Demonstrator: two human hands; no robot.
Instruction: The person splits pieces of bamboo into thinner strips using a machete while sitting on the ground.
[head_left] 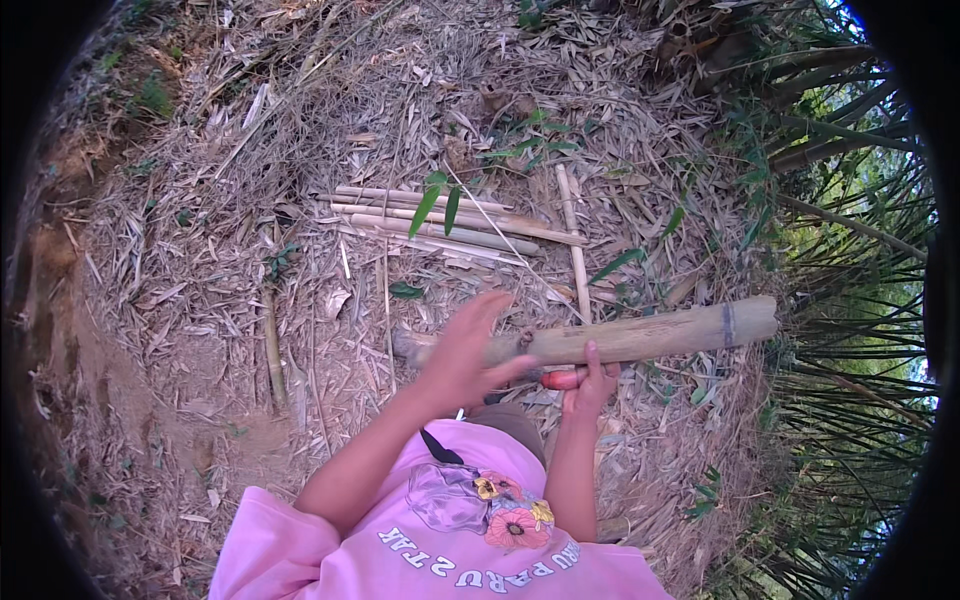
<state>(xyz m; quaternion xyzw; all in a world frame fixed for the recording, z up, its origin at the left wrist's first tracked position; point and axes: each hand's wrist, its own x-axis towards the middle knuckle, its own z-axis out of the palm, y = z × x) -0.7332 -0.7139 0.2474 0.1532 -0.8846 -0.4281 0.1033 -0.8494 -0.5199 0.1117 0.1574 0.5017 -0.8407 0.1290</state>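
Observation:
A thick tan bamboo pole [650, 338] lies crosswise in front of me, with a dark ring near its right end. My left hand [465, 350] is over the pole's left part, fingers spread and holding nothing; whether it touches the wood I cannot tell. At the pole's near side, my right hand [593, 388] is closed around a red handle [563, 380], its thumb reaching up against the bamboo. What the handle belongs to is hidden. Beyond the pole, several split bamboo strips [460, 222] lie roughly side by side on the ground.
A thin bamboo stick [574, 240] runs away from the pole's far side. Another short bamboo piece [272, 345] lies at the left. Dry leaf litter [330, 120] covers the ground, and bamboo stems and foliage [850, 400] stand along the right.

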